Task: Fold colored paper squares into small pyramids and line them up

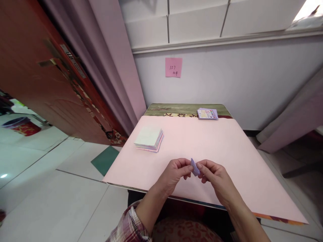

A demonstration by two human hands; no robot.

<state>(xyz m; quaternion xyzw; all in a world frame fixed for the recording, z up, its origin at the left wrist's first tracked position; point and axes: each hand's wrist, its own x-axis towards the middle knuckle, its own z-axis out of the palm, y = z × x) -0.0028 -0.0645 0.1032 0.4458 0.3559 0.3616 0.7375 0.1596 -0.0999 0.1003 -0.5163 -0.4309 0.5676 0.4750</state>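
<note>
Purple paper [195, 167] between both grips [174, 173] [216, 174].

Table [161, 109], one: low, rounded far corners, pale rim; green wood-look top with printed dark star-like outlines, exposed as a strip beyond the paper stack.
Pink sheet [202, 141], one: large, laid flat under the paper stack and spreading well to its right, covering most of the top.
Paper stack [148, 137], one: square sheets, pale green uppermost, mixed pastel edges slightly fanned.
Purple packet [215, 113], one: multicoloured print on a white panel; lying beyond and right of the paper stack, mostly on the green strip.
</note>
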